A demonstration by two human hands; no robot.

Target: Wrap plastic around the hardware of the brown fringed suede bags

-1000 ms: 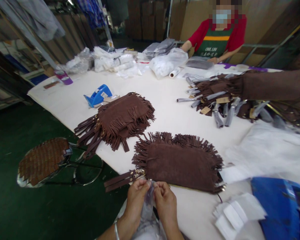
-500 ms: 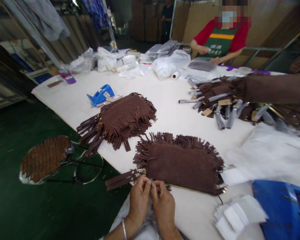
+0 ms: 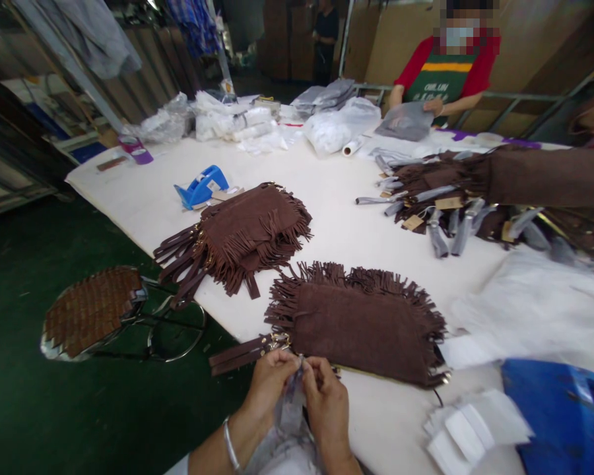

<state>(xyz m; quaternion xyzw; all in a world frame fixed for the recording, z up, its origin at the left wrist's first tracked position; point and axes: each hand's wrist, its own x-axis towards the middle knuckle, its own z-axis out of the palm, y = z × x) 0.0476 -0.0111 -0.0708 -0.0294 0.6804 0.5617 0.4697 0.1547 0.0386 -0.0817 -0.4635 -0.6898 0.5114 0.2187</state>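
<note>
At the near edge of the table, my left hand (image 3: pixel 268 384) and my right hand (image 3: pixel 327 394) are close together, fingertips pinched. Between them hangs a strip of thin translucent plastic (image 3: pixel 292 404), its top end in both pinches. Whether a strap lies inside it I cannot make out. Just beyond my fingers a dark brown fringed suede bag (image 3: pixel 361 330) lies flat, a zip along its near side. Its brown wrist straps (image 3: pixel 240 355), with gold-coloured metal fittings, reach left past the table edge. More plastic is bunched below my hands.
A stack of fringed bags (image 3: pixel 252 224) lies at left, beside a blue tape dispenser (image 3: pixel 202 187). More bags with plastic-wrapped straps (image 3: pixel 455 218) are piled at right. White cards (image 3: pixel 468 432) and a blue container (image 3: pixel 549 415) are near right. A co-worker (image 3: pixel 440 79) stands opposite; a stool (image 3: pixel 96 310) stands left.
My left forearm has swung outward to the left, and the plastic strip between my hands now shows more. Across the table the co-worker has lifted a grey plastic bag.
</note>
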